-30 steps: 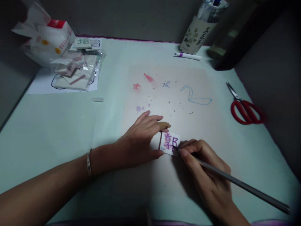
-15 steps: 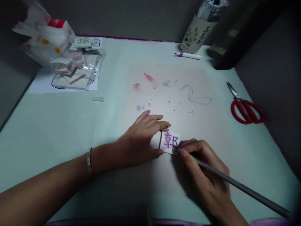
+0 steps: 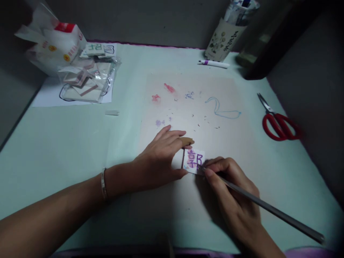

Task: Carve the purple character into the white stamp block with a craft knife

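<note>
A small white rubber carving block (image 3: 192, 165) with purple characters and a dark brown side edge lies on a sheet of paper (image 3: 172, 200). My left hand (image 3: 156, 163) steadies it, thumb at the near edge and fingers at the far edge. A tan bandage (image 3: 188, 142) wraps one of its fingers. In my right hand (image 3: 235, 193) is a slim grey metal carving knife (image 3: 271, 206), gripped like a pencil. Its tip meets the block by the right-hand character; the exact contact is hard to make out.
Red-handled scissors (image 3: 279, 125) lie at the right. A purple-white marker (image 3: 215, 64) rests before a labelled bottle holder (image 3: 221, 39). Bagged blocks (image 3: 86, 80) sit back left, and a small white strip (image 3: 111, 112) lies nearer. Dark crumbs and stamped prints dot the paper.
The knife's rear end has swung slightly left and up, and my right hand has shifted a little left. My left hand and the block stay nearly where they were.
</note>
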`<state>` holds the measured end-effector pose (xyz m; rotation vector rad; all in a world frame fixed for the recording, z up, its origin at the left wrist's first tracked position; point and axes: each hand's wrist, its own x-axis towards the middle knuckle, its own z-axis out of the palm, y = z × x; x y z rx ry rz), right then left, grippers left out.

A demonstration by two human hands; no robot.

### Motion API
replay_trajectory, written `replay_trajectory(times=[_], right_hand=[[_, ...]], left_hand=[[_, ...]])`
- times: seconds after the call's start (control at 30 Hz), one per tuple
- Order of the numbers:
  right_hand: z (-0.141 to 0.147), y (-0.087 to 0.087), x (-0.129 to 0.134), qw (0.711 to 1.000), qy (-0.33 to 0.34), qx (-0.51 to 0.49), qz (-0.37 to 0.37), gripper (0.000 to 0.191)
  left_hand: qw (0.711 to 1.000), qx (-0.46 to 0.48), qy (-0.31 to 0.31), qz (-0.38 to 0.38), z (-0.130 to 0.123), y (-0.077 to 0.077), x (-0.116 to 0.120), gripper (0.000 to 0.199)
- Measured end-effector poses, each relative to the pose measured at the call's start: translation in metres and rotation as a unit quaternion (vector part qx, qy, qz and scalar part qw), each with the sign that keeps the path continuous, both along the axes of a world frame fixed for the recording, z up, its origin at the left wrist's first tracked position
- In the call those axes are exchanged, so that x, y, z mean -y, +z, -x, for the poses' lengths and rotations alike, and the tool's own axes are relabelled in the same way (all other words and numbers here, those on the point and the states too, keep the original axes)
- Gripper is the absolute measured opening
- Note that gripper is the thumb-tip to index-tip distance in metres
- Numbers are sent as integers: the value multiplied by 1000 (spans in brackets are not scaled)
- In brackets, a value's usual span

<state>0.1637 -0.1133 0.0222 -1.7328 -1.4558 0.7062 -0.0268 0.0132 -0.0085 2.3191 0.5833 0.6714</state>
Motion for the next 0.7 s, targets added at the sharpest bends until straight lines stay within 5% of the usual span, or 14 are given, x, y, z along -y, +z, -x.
replay_trajectory(times=[0.7], right_hand=[[-3,1,2,1000,20,-7,10,17]], left_hand=[[1000,15,13,-6,-2,-3,1,60]])
